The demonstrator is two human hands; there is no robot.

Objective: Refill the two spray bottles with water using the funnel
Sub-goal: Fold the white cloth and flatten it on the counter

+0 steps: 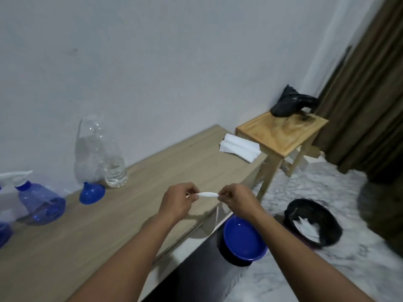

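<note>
Currently both hands are hovering over the front edge of the wooden table (130,214), each one pinching an end of a twisted white tissue (207,194): the left hand (176,199) is gripping it between thumb and curled fingers, and the right hand (235,199) is doing the same at the other end. Nothing of the refilling itself is happening here. The blue funnel (92,193) is sitting mouth-down on the table near the wall, just in front of a large clear bottle (89,149) and beside a smaller water bottle (115,171), while one blue spray bottle (41,205) is wearing its white trigger head further left and a second spray bottle (4,233) is only partly showing at the frame's edge. If the tissue is wet, which I cannot tell, the twisting is probably risking drips onto the tabletop, since the hands are lying over the wood and not squarely above the blue basin (243,238) below. Thin paper being wrung like this is also likely to be tearing, leaving scraps. Reaching back for the funnel is carrying its own hazard: the small water bottle is standing so close that a careless arm could be tipping it over.
</note>
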